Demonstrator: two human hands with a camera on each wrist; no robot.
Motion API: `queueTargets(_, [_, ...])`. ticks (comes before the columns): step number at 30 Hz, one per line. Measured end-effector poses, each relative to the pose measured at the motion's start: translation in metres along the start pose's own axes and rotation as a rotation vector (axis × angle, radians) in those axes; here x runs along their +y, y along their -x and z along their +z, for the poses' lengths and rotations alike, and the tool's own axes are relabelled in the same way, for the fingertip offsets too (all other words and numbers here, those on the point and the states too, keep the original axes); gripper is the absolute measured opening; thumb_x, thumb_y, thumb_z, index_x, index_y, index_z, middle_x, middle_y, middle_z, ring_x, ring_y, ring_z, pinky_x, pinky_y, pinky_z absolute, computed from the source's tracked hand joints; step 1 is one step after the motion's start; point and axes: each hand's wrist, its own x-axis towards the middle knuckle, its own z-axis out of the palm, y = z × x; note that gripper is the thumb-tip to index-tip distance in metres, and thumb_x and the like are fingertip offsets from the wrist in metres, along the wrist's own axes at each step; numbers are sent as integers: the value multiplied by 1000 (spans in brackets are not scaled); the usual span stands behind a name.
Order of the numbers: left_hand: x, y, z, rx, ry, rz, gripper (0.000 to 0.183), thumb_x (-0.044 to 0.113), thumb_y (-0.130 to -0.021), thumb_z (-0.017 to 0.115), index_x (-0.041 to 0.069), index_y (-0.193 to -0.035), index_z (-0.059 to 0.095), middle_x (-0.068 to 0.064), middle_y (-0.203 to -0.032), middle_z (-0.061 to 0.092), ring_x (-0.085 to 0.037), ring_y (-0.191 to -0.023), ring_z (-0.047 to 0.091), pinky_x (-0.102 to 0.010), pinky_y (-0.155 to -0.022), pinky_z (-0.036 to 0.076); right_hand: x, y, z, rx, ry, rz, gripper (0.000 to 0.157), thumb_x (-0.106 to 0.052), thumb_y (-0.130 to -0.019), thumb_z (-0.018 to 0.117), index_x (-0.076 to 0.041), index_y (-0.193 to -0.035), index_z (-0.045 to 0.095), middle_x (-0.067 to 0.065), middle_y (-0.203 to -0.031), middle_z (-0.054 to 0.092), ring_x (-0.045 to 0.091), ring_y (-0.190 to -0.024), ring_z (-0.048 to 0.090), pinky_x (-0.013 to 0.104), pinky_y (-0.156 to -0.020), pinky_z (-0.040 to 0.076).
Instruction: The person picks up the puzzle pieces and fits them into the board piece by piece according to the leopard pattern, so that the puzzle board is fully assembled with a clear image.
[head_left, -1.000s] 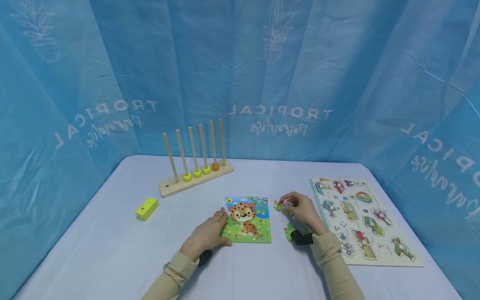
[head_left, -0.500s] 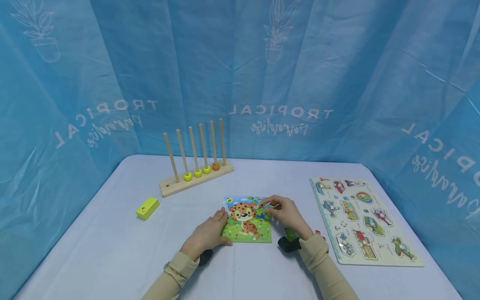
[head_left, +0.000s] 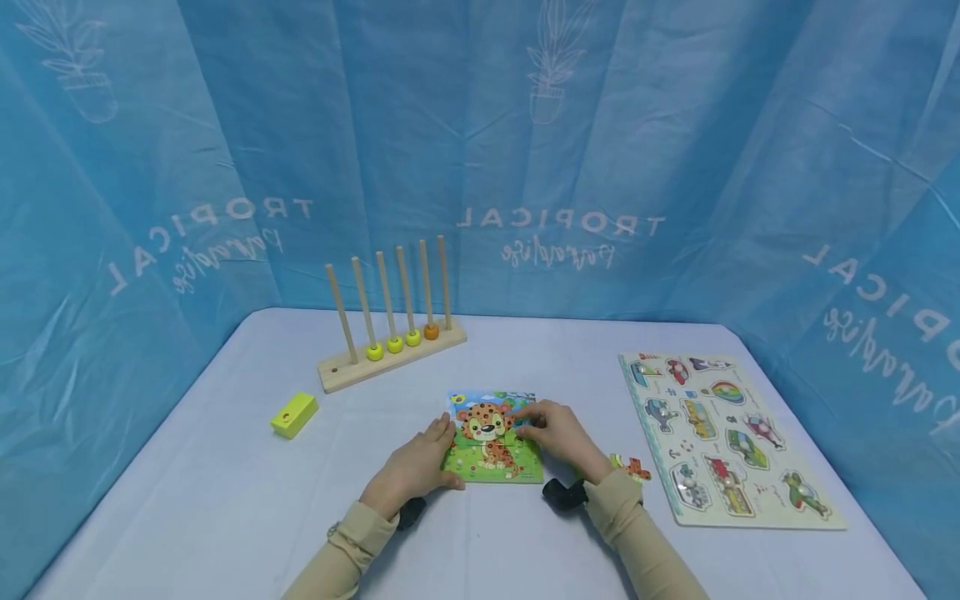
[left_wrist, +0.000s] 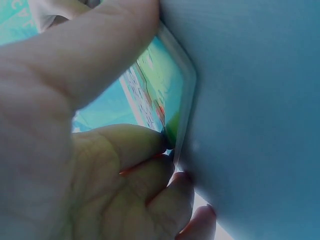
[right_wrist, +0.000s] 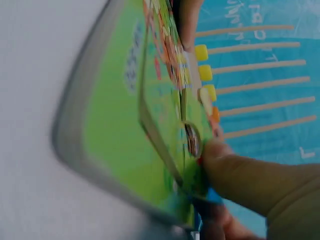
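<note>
A square jigsaw puzzle (head_left: 462, 469) with a cartoon leopard lies mid-table in the head view. My left hand (head_left: 415, 468) holds its near left corner, fingers along the left edge and thumb (left_wrist: 115, 37) by the near edge. Over the puzzle's right side, my right hand (head_left: 557, 432) pinches a puzzle piece, mostly covered by the fingers in the head view. From the right wrist, this green puzzle piece (right_wrist: 193, 175) stands tilted above the puzzle's surface, between thumb and fingers. Loose puzzle pieces (head_left: 634, 468) lie beside the right forearm, partly hidden by it.
A wooden rack with upright pegs (head_left: 396, 357) and several beads stands at the back left. Near it lies a yellow block (head_left: 294, 415). A peg puzzle board with vehicles (head_left: 684, 521) occupies the right side. Blue curtains (head_left: 480, 167) surround the white table.
My right hand has carried a puzzle piece leftward from beside the puzzle to its upper right part. The left hand has stayed at the puzzle's corner.
</note>
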Motion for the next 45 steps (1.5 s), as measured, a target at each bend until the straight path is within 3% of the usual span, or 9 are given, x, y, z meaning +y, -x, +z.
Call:
queueTargets(5, [0, 0, 1, -4, 1, -3, 93, 35, -77, 79, -8, -146, 34, -25, -157, 26, -39, -144, 30, -52, -116, 34, -2, 0, 3, 19, 42, 8, 24, -12, -86, 74, -17, -109, 72, 9, -107, 49, 16, -67, 38, 26, -56, 35])
queueTargets(7, [-1, -1, 1, -5, -5, 0, 92, 36, -78, 78, -8, -146, 34, -25, -157, 26, -39, -144, 30, -52, -116, 34, -4, 0, 3, 23, 49, 14, 26, -12, -85, 74, -17, -111, 71, 9, -106, 51, 15, -68, 39, 25, -57, 36])
queueTargets(13, [-1, -1, 1, -5, -13, 3, 92, 36, -78, 78, -8, -146, 34, -25, -157, 26, -39, -144, 30, -51, -117, 34, -6, 1, 2, 28, 66, 19, 11, -13, -85, 74, -13, -96, 73, 3, -94, 58, 14, -71, 45, 27, -61, 41])
queueTargets(20, [-1, 0, -1, -8, -9, -3, 92, 36, -78, 78, -9, -146, 34, -25, -157, 26, -39, -144, 30, -51, -117, 34, -7, 2, 2, 15, 37, 32, 18, -14, -88, 71, -10, -105, 68, -1, -72, 52, 12, -60, 42, 24, -56, 35])
queueTargets(26, [0, 0, -2, -5, 4, -7, 92, 35, -77, 79, -9, -146, 34, -25, -157, 26, -40, -144, 30, -52, -116, 34, -8, 3, 3, 13, 23, 11, 16, -14, -90, 69, -9, -104, 67, -2, -70, 50, 10, -57, 38, 22, -54, 33])
queueTargets(29, [0, 0, -2, -11, 2, -1, 93, 36, -77, 79, -9, -145, 35, -25, -157, 26, -40, -144, 30, -52, -116, 34, -8, 4, 1, -15, 34, 23, 30, -20, -87, 73, -8, -114, 64, 2, -76, 52, 13, -62, 41, 26, -56, 35])
queueTargets(35, [-1, -2, 0, -2, -13, 5, 92, 36, -77, 79, -9, -145, 35, -25, -156, 26, -40, -144, 30, -52, -116, 34, -10, 6, -4, -95, 115, 68, 72, -32, -77, 82, -11, -138, 49, 10, -108, 56, 21, -91, 54, 38, -73, 48])
queueTargets(41, [-2, -3, 0, -2, -15, 8, 92, 36, -78, 78, -9, -146, 34, -25, -157, 26, -40, -144, 30, -52, -117, 33, -9, 6, -10, -110, 120, 94, 74, -30, -75, 84, -13, -138, 49, 8, -98, 53, 20, -82, 48, 37, -66, 40])
queueTargets(45, [-2, -2, 0, -9, -16, 2, 92, 36, -78, 78, -8, -146, 34, -25, -157, 26, -40, -144, 30, -51, -117, 34, -7, 7, -8, -109, 115, 64, 59, -29, -80, 80, -17, -132, 56, 5, -97, 53, 18, -80, 47, 33, -64, 40])
